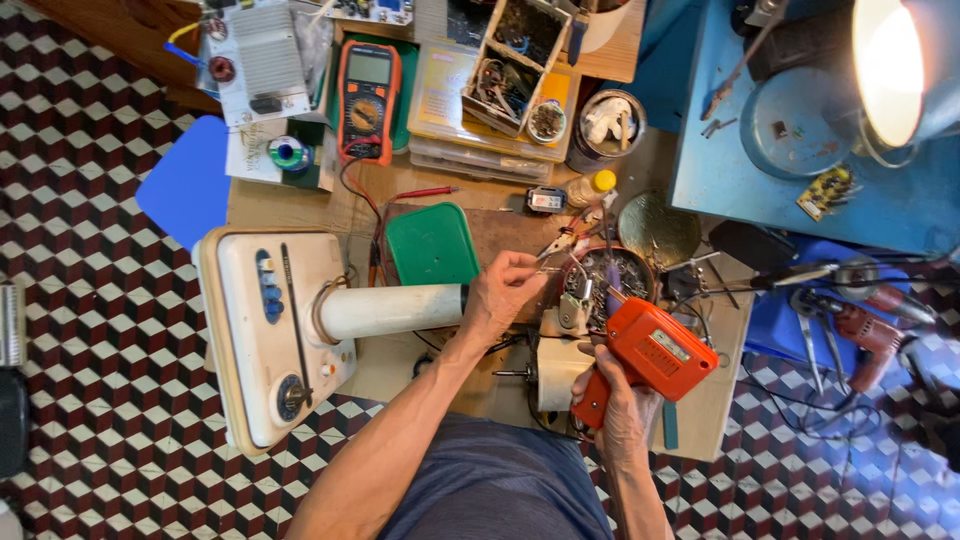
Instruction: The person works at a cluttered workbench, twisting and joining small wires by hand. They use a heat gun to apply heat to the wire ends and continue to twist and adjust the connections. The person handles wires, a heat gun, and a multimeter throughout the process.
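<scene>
My right hand grips the handle of an orange soldering gun, its tip aimed up at a fan motor with copper windings. My left hand pinches a thin wire or strand of solder and holds it toward the motor's left side. Both hands work over a low wooden workbench. A white fan base with a round column lies on its side to the left of my left hand.
A green plastic lid lies beside my left hand. An orange multimeter, solder spool, parts boxes and a tin crowd the back. A lit lamp hangs over a blue table; tools lie right. Checkered floor surrounds.
</scene>
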